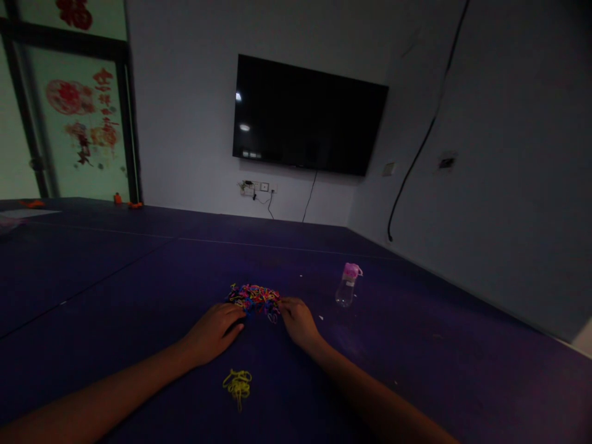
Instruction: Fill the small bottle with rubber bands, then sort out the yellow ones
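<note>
While both hands rest on the dark purple worktop (139,271), the work sits between them: a heap of mixed-colour rubber bands (254,297) lying a little beyond the person, with the left hand (213,333) touching its near-left edge and the right hand (298,320) at its right end. The left hand lies fairly flat, fingers loosely spread; the right seems to pinch at a band on the heap's edge, though the dim light leaves the grip uncertain. The heap is a low mound, its long axis running left to right across the view — it points no particular way. Picking well here probably means lifting one band clear with the fingertips while the other hand steadies the mound. A small bunch of yellow bands (237,383) lies nearer the person, well apart from the heap, and a pink-capped bottle (348,285) stands off to the right.
</note>
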The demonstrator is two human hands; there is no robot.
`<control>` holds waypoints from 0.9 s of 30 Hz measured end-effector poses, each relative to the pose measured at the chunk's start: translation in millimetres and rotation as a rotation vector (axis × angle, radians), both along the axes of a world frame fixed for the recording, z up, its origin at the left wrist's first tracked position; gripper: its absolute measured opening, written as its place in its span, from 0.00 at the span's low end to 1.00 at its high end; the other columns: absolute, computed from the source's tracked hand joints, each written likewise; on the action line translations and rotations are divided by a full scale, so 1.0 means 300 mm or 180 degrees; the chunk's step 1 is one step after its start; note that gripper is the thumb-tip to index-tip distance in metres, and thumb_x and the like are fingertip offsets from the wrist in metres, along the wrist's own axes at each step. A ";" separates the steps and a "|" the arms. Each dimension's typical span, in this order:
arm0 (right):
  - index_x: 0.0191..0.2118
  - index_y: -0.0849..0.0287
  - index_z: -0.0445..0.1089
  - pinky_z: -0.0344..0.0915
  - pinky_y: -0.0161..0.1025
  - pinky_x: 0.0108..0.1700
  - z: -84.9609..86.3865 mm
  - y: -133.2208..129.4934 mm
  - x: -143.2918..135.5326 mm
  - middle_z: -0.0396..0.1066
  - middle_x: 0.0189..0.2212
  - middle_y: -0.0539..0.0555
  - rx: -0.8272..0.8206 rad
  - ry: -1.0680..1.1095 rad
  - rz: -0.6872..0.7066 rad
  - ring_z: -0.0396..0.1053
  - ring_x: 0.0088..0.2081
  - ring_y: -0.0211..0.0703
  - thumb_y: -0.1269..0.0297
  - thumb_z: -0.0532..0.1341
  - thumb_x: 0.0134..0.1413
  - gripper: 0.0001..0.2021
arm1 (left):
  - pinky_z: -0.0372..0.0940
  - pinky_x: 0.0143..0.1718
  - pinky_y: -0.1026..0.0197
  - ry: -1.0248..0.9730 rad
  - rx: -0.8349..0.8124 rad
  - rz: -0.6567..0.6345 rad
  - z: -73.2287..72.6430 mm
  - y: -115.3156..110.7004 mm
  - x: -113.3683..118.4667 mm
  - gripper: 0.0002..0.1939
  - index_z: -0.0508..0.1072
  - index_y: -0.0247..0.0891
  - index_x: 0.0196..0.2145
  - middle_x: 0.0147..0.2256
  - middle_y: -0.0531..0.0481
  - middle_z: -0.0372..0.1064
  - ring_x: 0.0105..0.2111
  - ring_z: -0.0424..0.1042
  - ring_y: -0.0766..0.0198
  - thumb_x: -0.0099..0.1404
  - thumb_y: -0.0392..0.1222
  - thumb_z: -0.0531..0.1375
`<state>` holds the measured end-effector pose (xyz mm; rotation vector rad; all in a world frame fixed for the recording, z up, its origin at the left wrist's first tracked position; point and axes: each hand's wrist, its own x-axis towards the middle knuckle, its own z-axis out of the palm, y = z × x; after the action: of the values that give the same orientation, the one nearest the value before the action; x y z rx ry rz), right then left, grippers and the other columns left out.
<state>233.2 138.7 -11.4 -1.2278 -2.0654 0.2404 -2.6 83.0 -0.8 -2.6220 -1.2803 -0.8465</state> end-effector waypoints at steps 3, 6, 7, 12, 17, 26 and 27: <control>0.34 0.59 0.77 0.63 0.41 0.50 0.004 -0.006 -0.002 0.76 0.40 0.58 -0.0007 -0.0028 0.0030 0.71 0.45 0.46 0.72 0.52 0.59 0.14 | 0.64 0.49 0.51 0.0001 0.0006 -0.0015 -0.002 0.002 -0.002 0.13 0.72 0.39 0.45 0.45 0.45 0.73 0.46 0.71 0.56 0.66 0.40 0.52; 0.35 0.60 0.77 0.63 0.42 0.50 0.010 -0.012 -0.007 0.75 0.40 0.59 0.0003 0.0154 -0.0047 0.71 0.45 0.47 0.71 0.51 0.60 0.15 | 0.64 0.48 0.51 0.0018 -0.0013 -0.0029 -0.004 0.004 -0.005 0.13 0.72 0.39 0.45 0.45 0.45 0.73 0.46 0.71 0.56 0.66 0.40 0.52; 0.36 0.61 0.77 0.64 0.42 0.50 0.013 -0.013 -0.008 0.75 0.40 0.59 0.0014 0.0236 -0.0042 0.71 0.45 0.47 0.70 0.51 0.60 0.15 | 0.64 0.48 0.51 0.0021 -0.0014 -0.0024 -0.004 0.004 -0.006 0.13 0.72 0.39 0.45 0.44 0.45 0.73 0.46 0.71 0.56 0.66 0.40 0.52; 0.37 0.61 0.76 0.65 0.41 0.49 0.027 -0.016 -0.009 0.76 0.40 0.59 0.0040 0.0570 0.0208 0.72 0.43 0.45 0.69 0.50 0.62 0.16 | 0.65 0.48 0.52 0.0038 0.0009 -0.0029 -0.004 0.005 -0.006 0.12 0.71 0.39 0.44 0.44 0.45 0.73 0.46 0.71 0.56 0.67 0.40 0.52; 0.37 0.60 0.76 0.66 0.42 0.49 0.031 -0.018 -0.008 0.76 0.39 0.58 0.0090 0.0679 0.0224 0.72 0.43 0.46 0.68 0.50 0.62 0.16 | 0.65 0.47 0.52 0.0011 0.0002 -0.0059 0.001 0.001 -0.002 0.12 0.71 0.39 0.43 0.43 0.45 0.73 0.44 0.71 0.56 0.66 0.39 0.52; 0.38 0.60 0.75 0.65 0.42 0.48 0.028 -0.023 -0.008 0.76 0.38 0.58 0.0142 0.0470 0.0385 0.72 0.42 0.45 0.65 0.50 0.63 0.16 | 0.66 0.46 0.52 0.0026 0.0094 -0.0059 -0.003 0.002 0.001 0.12 0.71 0.39 0.43 0.42 0.45 0.73 0.44 0.71 0.56 0.66 0.39 0.51; 0.38 0.60 0.75 0.65 0.42 0.49 0.030 -0.028 -0.010 0.76 0.38 0.58 0.0183 0.0412 0.0433 0.71 0.43 0.45 0.66 0.50 0.63 0.15 | 0.65 0.46 0.52 0.0034 0.0094 -0.0059 -0.005 0.003 0.000 0.12 0.71 0.39 0.44 0.43 0.45 0.73 0.44 0.71 0.56 0.66 0.39 0.52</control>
<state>230.2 130.4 -2.5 -1.0122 -2.0310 0.3131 -2.5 84.0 -2.4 -2.6160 -1.2330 -0.8466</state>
